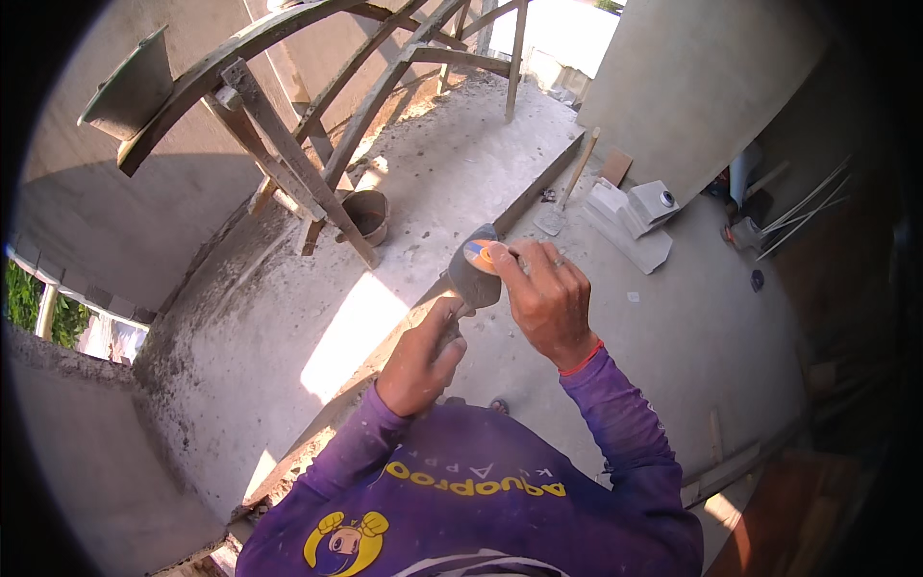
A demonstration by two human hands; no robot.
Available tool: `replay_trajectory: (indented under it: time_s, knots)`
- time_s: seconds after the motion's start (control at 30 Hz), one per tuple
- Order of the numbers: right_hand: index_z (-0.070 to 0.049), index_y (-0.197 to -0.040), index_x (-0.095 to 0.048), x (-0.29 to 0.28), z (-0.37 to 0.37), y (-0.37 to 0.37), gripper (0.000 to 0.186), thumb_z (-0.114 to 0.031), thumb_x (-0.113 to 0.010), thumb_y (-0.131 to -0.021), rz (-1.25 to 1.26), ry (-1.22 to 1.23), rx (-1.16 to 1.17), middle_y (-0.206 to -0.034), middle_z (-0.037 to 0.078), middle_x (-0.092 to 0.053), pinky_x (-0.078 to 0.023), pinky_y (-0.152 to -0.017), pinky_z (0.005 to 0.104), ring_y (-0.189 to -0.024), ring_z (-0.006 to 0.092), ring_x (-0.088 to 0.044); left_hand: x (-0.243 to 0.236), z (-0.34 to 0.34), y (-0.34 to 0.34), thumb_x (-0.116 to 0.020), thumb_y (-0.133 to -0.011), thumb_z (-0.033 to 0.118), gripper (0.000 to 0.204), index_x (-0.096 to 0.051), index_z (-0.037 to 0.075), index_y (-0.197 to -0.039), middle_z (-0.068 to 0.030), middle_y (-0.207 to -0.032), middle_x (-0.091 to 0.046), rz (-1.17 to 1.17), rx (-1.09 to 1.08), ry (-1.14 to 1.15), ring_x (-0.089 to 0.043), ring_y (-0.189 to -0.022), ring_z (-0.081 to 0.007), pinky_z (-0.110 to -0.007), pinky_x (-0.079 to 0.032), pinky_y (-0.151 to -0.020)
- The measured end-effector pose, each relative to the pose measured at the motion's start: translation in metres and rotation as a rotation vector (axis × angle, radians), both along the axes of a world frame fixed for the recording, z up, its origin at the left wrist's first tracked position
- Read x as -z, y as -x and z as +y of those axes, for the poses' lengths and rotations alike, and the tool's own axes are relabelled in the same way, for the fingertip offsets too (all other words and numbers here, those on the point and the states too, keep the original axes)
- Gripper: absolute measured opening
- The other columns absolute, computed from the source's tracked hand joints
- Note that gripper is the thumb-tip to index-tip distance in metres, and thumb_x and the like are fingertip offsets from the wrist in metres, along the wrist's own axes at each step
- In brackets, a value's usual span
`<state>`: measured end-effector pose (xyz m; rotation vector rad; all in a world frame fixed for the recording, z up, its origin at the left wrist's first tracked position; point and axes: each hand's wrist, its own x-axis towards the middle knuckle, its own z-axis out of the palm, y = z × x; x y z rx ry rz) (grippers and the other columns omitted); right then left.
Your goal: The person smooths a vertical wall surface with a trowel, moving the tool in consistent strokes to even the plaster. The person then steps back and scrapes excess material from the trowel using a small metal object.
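Observation:
My left hand (pixel 423 356) is closed around the handle of a trowel (pixel 475 287), and its grey blade points away from me. A small round disc (pixel 478 255), orange and blue with a pale middle, lies flat against the blade. My right hand (pixel 550 300) pinches this disc between thumb and fingers, just right of the trowel. The right fingers cover part of the disc, so I cannot tell whether it is a cutting disc or some other round piece. Most of the trowel handle is hidden in my left fist.
A wooden trestle (pixel 279 144) stands ahead on the left, bearing a grey basin (pixel 130 91). Under it sits a bucket (pixel 367 217). A raised concrete edge (pixel 543 183) crosses the floor. To the right lie a long-handled hoe (pixel 551 222), pale grey blocks (pixel 630 226) and thin rods (pixel 808 216).

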<state>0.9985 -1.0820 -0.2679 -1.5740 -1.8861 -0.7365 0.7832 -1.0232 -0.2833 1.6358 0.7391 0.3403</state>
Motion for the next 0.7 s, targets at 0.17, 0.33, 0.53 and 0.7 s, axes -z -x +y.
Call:
replay_trajectory:
  time_s: [0.17, 0.33, 0.53, 0.7]
  knots:
    - [-0.006, -0.119, -0.071, -0.003, -0.001, 0.011, 0.037, -0.008, -0.08, -0.084, -0.027, -0.045, -0.074, -0.101, 0.004, -0.065, -0.056, -0.06, 0.0334, -0.079, 0.0191, -0.069, 0.015, 0.001, 0.0, -0.064, -0.099, 0.008, 0.051, -0.049, 0.005, -0.148, -0.0199, -0.102, -0.067, -0.078, -0.01, -0.118, -0.068, -0.094, -0.0346, -0.044, -0.053, -0.088]
    - [-0.007, -0.119, -0.074, -0.002, 0.005, -0.011, 0.031, -0.01, -0.078, -0.088, 0.112, -0.058, 0.139, -0.1, 0.005, -0.066, -0.054, -0.059, 0.033, -0.077, 0.019, -0.069, 0.015, -0.003, 0.005, -0.064, -0.099, 0.007, 0.051, -0.049, 0.003, -0.148, -0.0218, -0.104, -0.068, -0.026, -0.049, -0.129, -0.069, -0.097, -0.0383, -0.046, -0.053, -0.089]
    - [-0.007, -0.123, -0.076, -0.001, -0.012, 0.026, 0.039, -0.009, -0.079, -0.084, 0.018, -0.022, -0.054, -0.105, 0.007, -0.069, -0.057, -0.063, 0.0338, -0.079, 0.0201, -0.07, 0.009, -0.004, 0.002, -0.063, -0.099, 0.005, 0.05, -0.049, 0.002, -0.147, -0.0238, -0.105, -0.067, -0.079, -0.076, -0.216, -0.07, -0.099, -0.043, -0.048, -0.054, -0.088]
    - [-0.009, -0.126, -0.075, 0.0, -0.005, 0.015, 0.043, -0.014, -0.08, -0.083, 0.009, -0.062, -0.091, -0.11, 0.006, -0.068, -0.056, -0.06, 0.0315, -0.078, 0.0173, -0.067, 0.014, -0.005, 0.004, -0.062, -0.098, 0.003, 0.053, -0.048, 0.002, -0.149, -0.0236, -0.104, -0.067, -0.095, -0.046, -0.339, -0.069, -0.099, -0.0437, -0.048, -0.054, -0.088]
